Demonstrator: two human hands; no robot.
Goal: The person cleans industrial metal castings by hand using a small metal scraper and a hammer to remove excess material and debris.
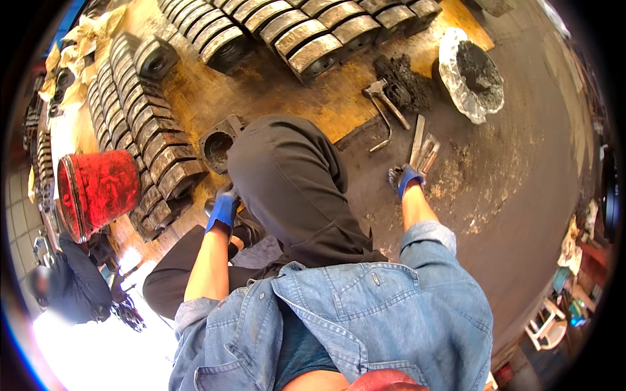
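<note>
My right hand [405, 180], in a blue glove with dark, dirty fingers, is low over the dark floor to the right of my knee. Its fingers look curled, and what they hold, if anything, is hidden. A long flat strip [418, 138] reaches down to that hand, beside several shorter flat pieces [428, 154]. My left hand [223, 207], gloved in blue too, is beside my bent leg, its fingers mostly hidden. Just above it, partly behind my knee, a blackened metal block with a round hole [216, 148] lies on the board.
Rows of curved metal blocks [156, 124] fill the left and more rows [306, 45] the top. A hammer [386, 101], a bent rod [385, 130], black paste [407, 81] and a lined basin [450, 72] lie ahead. A red bucket [107, 189] and another person [78, 287] are left.
</note>
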